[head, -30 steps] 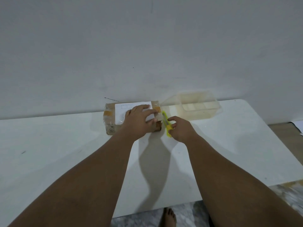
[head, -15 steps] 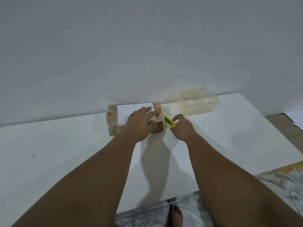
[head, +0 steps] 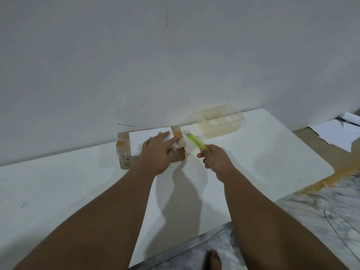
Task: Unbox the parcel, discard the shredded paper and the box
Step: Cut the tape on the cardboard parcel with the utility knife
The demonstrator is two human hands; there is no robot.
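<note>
A small brown cardboard parcel (head: 124, 152) with a white label and tape lies on the white table (head: 78, 188), close to the wall. My left hand (head: 158, 152) presses flat on its top, fingers spread over the label and the right end. My right hand (head: 214, 158) is closed around a yellow-green box cutter (head: 195, 142). The cutter points up and left, its tip beside the parcel's top right corner. The box is closed and its contents are hidden.
A clear plastic container (head: 220, 123) stands on the table behind and to the right of the parcel. White papers (head: 335, 135) lie on the floor at far right. The table's front edge runs near my bare foot (head: 213, 260).
My right hand has pulled back and to the right, and the cutter has swung from pointing down at the parcel's end to angling up beside its top corner. The left hand stays pressed on the box.
</note>
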